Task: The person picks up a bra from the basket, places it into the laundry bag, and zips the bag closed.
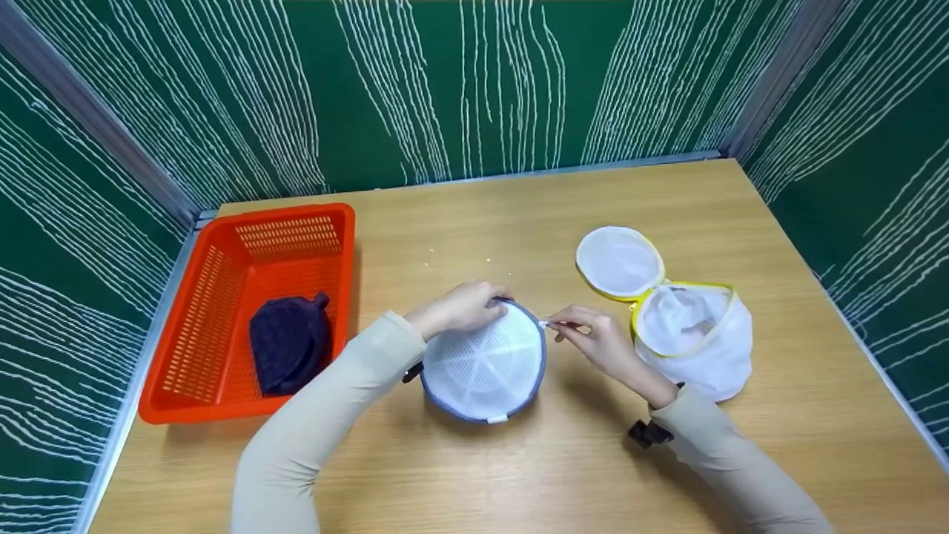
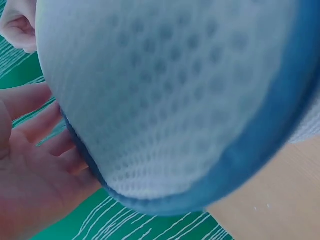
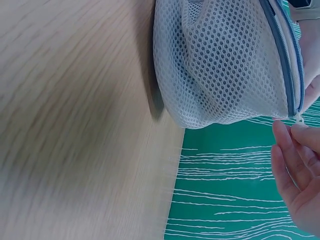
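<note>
A round white mesh laundry bag (image 1: 482, 363) with blue edging stands in front of me, its flat lid facing up. My left hand (image 1: 465, 305) grips its far edge in the head view; in the left wrist view the fingers (image 2: 45, 142) lie along the blue rim. At the bag's right side, my right hand (image 1: 589, 335) pinches the small white zipper pull (image 1: 545, 324). The right wrist view shows the blue zipper (image 3: 292, 60) running round the top of the mesh wall, with the right fingertips at its end.
An orange basket (image 1: 342, 282) at the left contains a dark navy fabric item (image 1: 289, 345). To the right sits another white mesh bag (image 1: 730, 371) with yellow edging, its round lid (image 1: 619, 261) flipped back. Green panels (image 1: 511, 89) border the wooden table (image 1: 474, 482).
</note>
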`<state>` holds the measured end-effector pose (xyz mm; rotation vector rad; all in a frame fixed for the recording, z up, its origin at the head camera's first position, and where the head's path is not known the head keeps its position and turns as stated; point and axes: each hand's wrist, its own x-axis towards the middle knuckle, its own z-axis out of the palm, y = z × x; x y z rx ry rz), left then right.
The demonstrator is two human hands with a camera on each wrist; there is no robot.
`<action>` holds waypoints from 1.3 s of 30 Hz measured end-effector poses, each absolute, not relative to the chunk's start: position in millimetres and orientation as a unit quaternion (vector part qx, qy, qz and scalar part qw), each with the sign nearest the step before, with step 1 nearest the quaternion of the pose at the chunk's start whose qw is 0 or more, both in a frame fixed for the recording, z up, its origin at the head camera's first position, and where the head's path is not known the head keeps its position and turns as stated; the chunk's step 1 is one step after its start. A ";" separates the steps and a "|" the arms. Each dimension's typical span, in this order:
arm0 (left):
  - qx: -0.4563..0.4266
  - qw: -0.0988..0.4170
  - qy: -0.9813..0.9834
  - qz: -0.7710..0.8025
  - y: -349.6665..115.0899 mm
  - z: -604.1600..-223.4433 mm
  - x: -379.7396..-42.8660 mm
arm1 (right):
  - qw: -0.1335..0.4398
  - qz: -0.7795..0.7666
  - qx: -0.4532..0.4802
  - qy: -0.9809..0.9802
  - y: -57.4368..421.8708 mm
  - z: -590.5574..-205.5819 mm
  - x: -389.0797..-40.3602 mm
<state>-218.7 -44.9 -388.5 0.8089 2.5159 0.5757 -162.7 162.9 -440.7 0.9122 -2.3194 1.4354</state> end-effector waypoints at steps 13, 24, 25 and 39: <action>0.331 0.218 0.892 0.218 -56.8 -392.2 -217.4 | 0.126 0.500 0.331 -0.791 163.1 -442.6 -161.0; 0.324 0.199 0.875 0.300 -74.9 -402.4 -216.1 | 0.140 0.492 0.339 -0.789 162.1 -442.4 -160.1; 0.314 0.194 0.875 0.313 -77.0 -403.5 -215.5 | 0.144 0.491 0.338 -0.790 162.6 -442.4 -160.1; 0.131 0.073 0.874 0.462 -89.1 -430.2 -196.2 | 0.166 0.485 0.325 -0.795 168.1 -443.5 -158.6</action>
